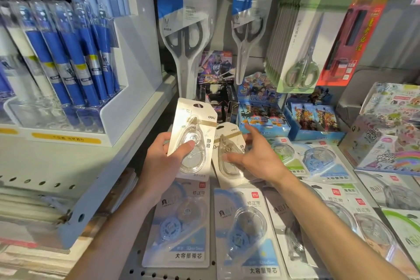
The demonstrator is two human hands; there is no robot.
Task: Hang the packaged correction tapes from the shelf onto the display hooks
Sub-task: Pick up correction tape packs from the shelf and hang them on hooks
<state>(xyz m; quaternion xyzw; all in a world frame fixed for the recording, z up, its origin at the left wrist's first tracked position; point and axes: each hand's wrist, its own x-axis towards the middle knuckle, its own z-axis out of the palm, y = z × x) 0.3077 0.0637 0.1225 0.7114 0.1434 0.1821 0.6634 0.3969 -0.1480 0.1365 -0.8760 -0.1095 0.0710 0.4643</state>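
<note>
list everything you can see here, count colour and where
beige correction tape packs: two, cream card with clear blister, one held up in the left hand, one under the right hand
blue correction tape packs: several, pale blue and white cards, flat on the near shelf
green correction tape pack: one seen clearly, green and white, right of the right hand
packaged scissors: three groups, blue-white and green-white cards, hanging on hooks at the back
blue pens: many, blue in clear sleeves, rack at left
trading card boxes: several, multicoloured, back of the shelf
sticker box: one, pastel, far right
left hand: grips a beige pack
right hand: fingers spread on the other beige pack
</note>
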